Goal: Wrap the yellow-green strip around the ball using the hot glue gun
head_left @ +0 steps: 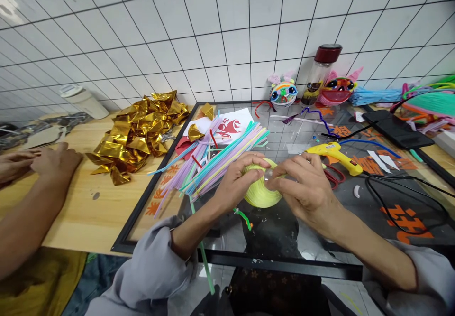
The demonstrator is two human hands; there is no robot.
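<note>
A round, ribbed yellow piece point(261, 197) that looks wound from pipe cleaners sits in front of me over the dark glass panel. My left hand point(243, 178) grips its left and upper edge, fingers curled over the top. From the right, my right hand point(305, 183) pinches a small clear, shiny bit point(269, 174) against the yellow surface; its exact shape is partly hidden by the fingers. Just left of the hands lies a bundle of pastel pipe cleaners point(227, 157). Below my left hand is a short green pipe cleaner point(243, 218) with an orange tip.
A yellow glue gun point(334, 154) with a black cord lies right of my hands, near red-handled scissors point(336, 177) and a phone point(398, 128). Behind stand a bottle point(318, 79) and two decorated animal faces. Gold foil point(138, 135) and another person's hands point(53, 162) are left.
</note>
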